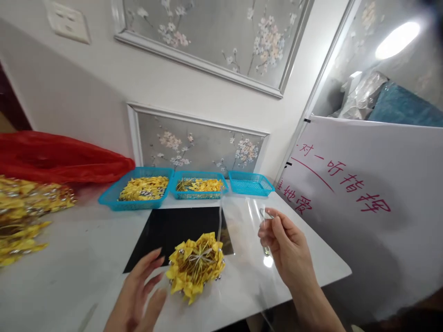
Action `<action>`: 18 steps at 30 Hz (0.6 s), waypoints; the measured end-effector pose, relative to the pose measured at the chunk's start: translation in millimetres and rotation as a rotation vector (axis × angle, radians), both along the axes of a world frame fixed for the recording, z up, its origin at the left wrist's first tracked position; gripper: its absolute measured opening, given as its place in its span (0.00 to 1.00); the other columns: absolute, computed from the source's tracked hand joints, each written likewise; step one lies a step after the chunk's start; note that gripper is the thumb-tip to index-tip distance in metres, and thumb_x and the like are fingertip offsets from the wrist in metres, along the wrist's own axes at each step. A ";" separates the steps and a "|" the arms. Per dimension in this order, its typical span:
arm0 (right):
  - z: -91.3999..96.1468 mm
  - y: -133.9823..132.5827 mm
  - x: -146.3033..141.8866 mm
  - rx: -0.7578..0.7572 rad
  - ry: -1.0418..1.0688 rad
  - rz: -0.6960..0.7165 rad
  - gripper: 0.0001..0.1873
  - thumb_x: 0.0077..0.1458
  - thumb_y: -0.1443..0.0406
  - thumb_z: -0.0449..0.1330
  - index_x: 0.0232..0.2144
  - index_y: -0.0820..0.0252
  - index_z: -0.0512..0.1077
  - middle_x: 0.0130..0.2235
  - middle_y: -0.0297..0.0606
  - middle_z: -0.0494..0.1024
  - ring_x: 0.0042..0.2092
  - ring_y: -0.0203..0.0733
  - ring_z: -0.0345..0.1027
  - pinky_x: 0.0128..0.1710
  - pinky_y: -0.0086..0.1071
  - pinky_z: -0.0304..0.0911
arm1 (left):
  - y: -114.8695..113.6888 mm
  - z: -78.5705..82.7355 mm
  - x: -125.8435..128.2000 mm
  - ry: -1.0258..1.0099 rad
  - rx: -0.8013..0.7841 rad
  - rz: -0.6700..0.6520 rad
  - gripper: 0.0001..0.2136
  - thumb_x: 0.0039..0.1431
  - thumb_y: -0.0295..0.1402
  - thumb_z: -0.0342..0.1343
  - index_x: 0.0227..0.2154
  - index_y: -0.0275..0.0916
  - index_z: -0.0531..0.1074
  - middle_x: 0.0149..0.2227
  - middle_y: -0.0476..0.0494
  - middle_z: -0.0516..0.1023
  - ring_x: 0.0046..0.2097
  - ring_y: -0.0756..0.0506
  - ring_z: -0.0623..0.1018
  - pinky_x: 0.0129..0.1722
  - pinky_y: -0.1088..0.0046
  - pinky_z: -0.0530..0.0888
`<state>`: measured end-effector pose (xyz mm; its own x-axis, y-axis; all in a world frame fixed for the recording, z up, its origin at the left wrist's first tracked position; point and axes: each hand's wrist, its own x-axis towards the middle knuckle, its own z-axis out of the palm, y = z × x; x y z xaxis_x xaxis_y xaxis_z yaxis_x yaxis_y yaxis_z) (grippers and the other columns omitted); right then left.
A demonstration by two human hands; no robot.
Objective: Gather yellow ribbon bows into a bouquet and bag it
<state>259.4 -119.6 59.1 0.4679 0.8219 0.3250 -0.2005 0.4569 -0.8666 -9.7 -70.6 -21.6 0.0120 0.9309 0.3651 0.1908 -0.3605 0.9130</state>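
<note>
Hands, white table, floral wall panels

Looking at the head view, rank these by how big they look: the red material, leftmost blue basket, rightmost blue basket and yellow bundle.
1. Red material
2. Yellow bundle and leftmost blue basket: too alike to rank
3. Rightmost blue basket
</note>
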 end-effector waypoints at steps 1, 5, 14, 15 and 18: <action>-2.8 -7.7 -5.2 0.004 0.016 0.025 0.13 0.58 0.57 0.58 0.42 0.58 0.71 0.27 0.34 0.72 0.28 0.34 0.67 0.23 0.26 0.60 | -5.3 9.1 10.2 -0.109 -0.040 -0.036 0.25 0.56 0.46 0.51 0.57 0.50 0.59 0.61 0.41 0.62 0.60 0.36 0.65 0.54 0.56 0.69; -14.1 -34.2 -19.1 -0.007 0.051 0.085 0.14 0.58 0.58 0.58 0.44 0.59 0.71 0.25 0.31 0.69 0.24 0.30 0.61 0.23 0.25 0.57 | -29.2 39.9 36.4 -0.369 -0.254 -0.187 0.29 0.50 0.45 0.59 0.55 0.46 0.63 0.60 0.39 0.66 0.61 0.37 0.63 0.58 0.59 0.62; -28.9 -63.6 -10.1 -0.061 -0.200 -0.159 0.17 0.56 0.55 0.59 0.43 0.59 0.71 0.26 0.33 0.72 0.26 0.32 0.63 0.24 0.26 0.59 | -78.8 50.2 28.5 -0.329 -0.417 -0.434 0.09 0.56 0.38 0.58 0.25 0.38 0.75 0.26 0.50 0.75 0.33 0.51 0.74 0.40 0.77 0.70; -31.7 -67.8 -6.8 -0.091 -0.268 -0.209 0.18 0.56 0.54 0.59 0.43 0.59 0.71 0.27 0.34 0.73 0.26 0.33 0.63 0.25 0.26 0.60 | -86.9 48.6 27.4 -0.351 -0.453 -0.454 0.10 0.56 0.38 0.58 0.25 0.38 0.75 0.26 0.50 0.75 0.32 0.52 0.74 0.38 0.78 0.70; -42.5 -79.7 4.0 -0.224 -0.447 -0.307 0.25 0.51 0.50 0.61 0.44 0.61 0.71 0.29 0.37 0.75 0.27 0.36 0.66 0.27 0.30 0.64 | -113.4 38.6 26.2 -0.437 -0.595 -0.536 0.10 0.54 0.39 0.59 0.26 0.36 0.75 0.25 0.49 0.77 0.29 0.52 0.76 0.32 0.78 0.71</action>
